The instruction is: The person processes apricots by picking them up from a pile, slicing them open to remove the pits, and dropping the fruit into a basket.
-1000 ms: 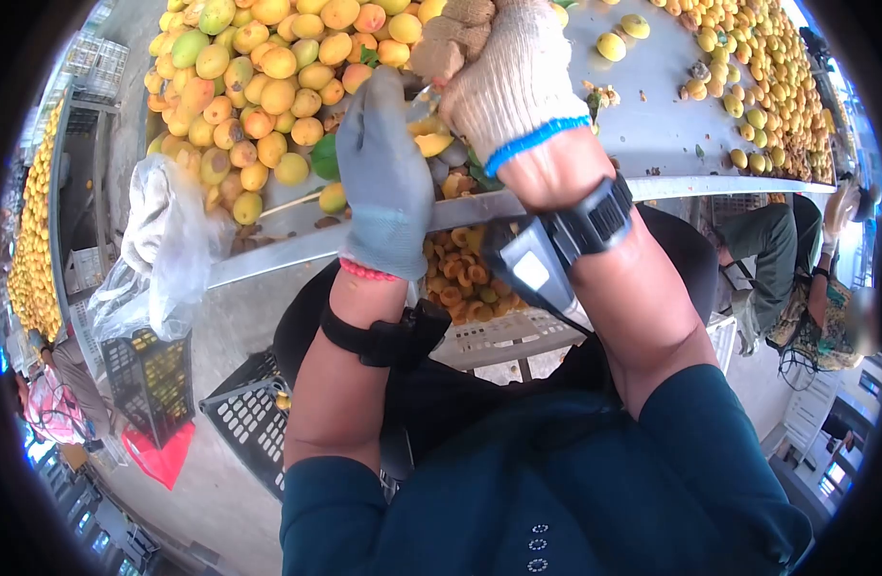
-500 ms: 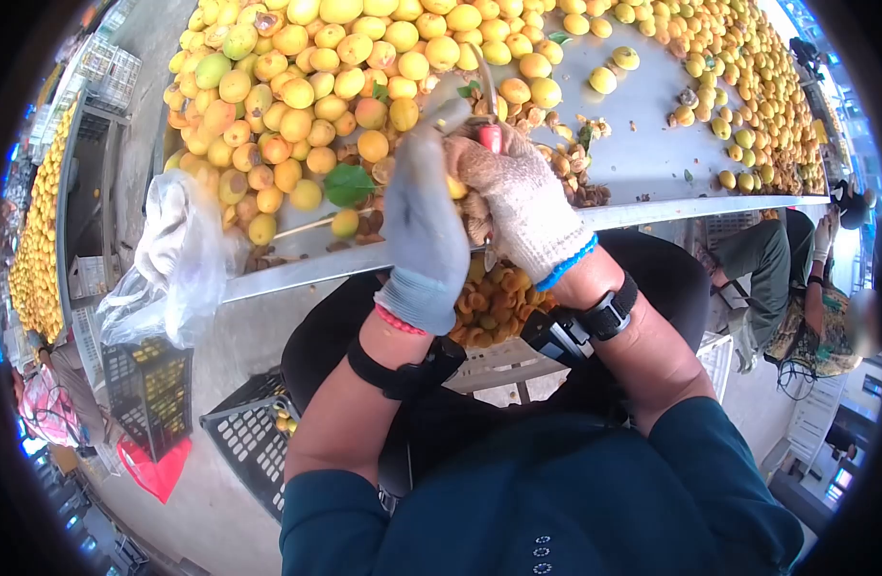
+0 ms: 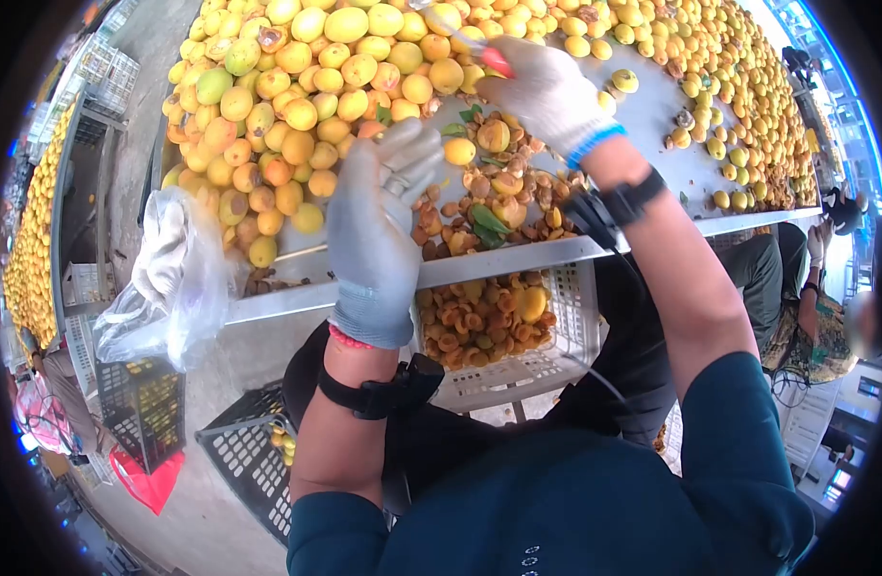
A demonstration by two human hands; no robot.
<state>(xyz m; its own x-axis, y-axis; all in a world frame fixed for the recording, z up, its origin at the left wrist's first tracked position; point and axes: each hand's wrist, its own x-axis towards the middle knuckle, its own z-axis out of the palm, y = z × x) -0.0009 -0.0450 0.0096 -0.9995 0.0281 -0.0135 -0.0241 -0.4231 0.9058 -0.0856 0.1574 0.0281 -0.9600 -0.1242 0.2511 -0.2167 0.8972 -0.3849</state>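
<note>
My left hand (image 3: 379,226), in a grey glove, hovers over the front edge of the metal table (image 3: 547,255). Its fingers are apart with nothing between them. My right hand (image 3: 547,96), in a whitish glove with a blue cuff, is closed round the red handle of a tool (image 3: 497,61). The tool's metal part is blurred and points left over the heap of yellow-orange fruit (image 3: 297,115). Between and below my hands lie opened fruit pieces, pits and green leaves (image 3: 489,219).
Under the table edge a white crate (image 3: 575,307) holds halved fruit (image 3: 479,322). A plastic bag with white gloves (image 3: 167,259) hangs at the left edge. Black crates (image 3: 249,442) stand on the floor. Another person (image 3: 815,307) sits at the far right.
My hands have moved apart: the right up and to the right with the tool, the left to the left. The leaf by the heap has gone from its spot; one now lies among the pieces.
</note>
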